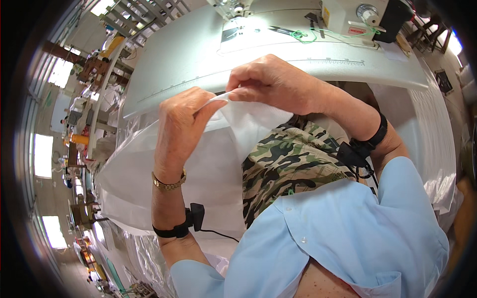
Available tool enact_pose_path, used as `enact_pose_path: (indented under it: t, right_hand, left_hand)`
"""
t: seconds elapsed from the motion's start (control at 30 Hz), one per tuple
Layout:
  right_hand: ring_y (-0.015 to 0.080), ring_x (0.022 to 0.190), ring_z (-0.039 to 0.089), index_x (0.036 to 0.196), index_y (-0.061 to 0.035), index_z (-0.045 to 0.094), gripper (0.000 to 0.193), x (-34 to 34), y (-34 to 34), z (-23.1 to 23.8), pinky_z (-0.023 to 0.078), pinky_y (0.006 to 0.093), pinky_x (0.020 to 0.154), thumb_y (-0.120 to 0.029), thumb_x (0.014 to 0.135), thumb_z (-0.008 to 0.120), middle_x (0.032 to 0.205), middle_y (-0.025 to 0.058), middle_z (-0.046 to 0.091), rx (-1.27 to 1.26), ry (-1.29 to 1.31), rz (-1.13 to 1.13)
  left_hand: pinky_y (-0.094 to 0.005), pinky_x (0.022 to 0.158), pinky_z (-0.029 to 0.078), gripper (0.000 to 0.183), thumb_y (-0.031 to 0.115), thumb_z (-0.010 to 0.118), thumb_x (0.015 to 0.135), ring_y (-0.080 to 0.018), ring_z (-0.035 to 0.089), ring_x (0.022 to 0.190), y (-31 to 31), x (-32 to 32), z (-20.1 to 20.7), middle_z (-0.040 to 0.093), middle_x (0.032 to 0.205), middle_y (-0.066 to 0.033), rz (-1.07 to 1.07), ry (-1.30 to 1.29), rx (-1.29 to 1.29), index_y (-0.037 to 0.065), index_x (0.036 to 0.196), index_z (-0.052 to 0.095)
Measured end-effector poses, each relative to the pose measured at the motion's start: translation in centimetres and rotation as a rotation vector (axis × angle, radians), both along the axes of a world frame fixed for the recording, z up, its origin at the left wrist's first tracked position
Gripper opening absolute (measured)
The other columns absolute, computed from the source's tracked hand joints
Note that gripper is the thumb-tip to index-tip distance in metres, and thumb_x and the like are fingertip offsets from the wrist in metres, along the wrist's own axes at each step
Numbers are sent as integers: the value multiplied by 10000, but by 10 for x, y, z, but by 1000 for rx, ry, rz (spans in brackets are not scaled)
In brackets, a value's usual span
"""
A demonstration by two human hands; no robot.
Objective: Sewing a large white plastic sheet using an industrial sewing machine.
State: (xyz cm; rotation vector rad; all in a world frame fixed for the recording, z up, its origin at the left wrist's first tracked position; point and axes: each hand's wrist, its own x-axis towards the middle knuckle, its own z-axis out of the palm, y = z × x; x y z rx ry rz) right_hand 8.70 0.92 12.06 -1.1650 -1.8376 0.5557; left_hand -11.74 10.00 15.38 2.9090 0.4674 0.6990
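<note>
So it's a cluttered workshop, with bright windows (43, 155) way off to the left of the hands. A pale worktop (164, 64) sits just past the hands, with a ruler scale (338, 62) running along its near edge. Part of a light-coloured sewing machine (340, 16) stands beyond the right hand (276, 82), and there's a tangle of green thread (299, 36) on the worktop out past that same hand, right by a dark pointed tool (279, 30).

The actual piece is a thin white sheet (194, 159). Its edge is pinched by the left hand (183, 115) and the right hand, thumbs against fingers, tips really close together. The rest droops below and left of the hands, next to some camo fabric (293, 154) over the lap. There's a gold-tone watch (169, 184) below the left hand, plus black straps on both forearms.
</note>
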Motion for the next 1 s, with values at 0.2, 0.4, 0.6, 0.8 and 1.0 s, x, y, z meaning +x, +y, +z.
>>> enact_pose_path:
  t: [0.2,0.4,0.6,0.8,1.0]
  right_hand:
    - [138,643,550,953,4,658,164,25,-16,-56,459,310,615,-152,904,649,696,91,618,10,192,-92]
    - [377,665,618,837,-43,600,198,-3,-31,-78,490,442,600,-226,869,667,661,167,605,203,69,-333]
    - [302,681,618,847,-73,641,134,17,-72,-128,486,400,669,-201,882,622,748,75,656,65,199,-161]
    - [184,792,700,990,-15,697,264,109,-160,-196,534,305,744,-246,936,583,887,115,715,-479,585,-558]
    - [318,1412,299,1371,-134,498,632,176,-325,-304,251,515,1116,-354,820,717,1499,122,372,-588,-854,-1685]
  left_hand:
    - [-365,667,442,141,79,708,811,-227,572,719,14,19,5,611,812,-116,64,131,67,-12,917,694]
    - [-489,992,430,336,58,713,785,-296,615,933,-50,49,-8,631,971,-155,-142,54,265,-36,1099,640]
    - [-382,549,395,203,43,734,771,-272,544,656,-52,69,-47,540,752,-121,-243,255,-130,-11,952,660]
    - [-314,456,299,150,43,764,742,-208,397,473,-60,92,-65,426,579,-70,-413,187,-335,-12,845,670]
    - [-279,458,268,106,38,746,800,-144,367,489,-54,113,-85,414,581,-49,-371,121,-381,-2,872,680]
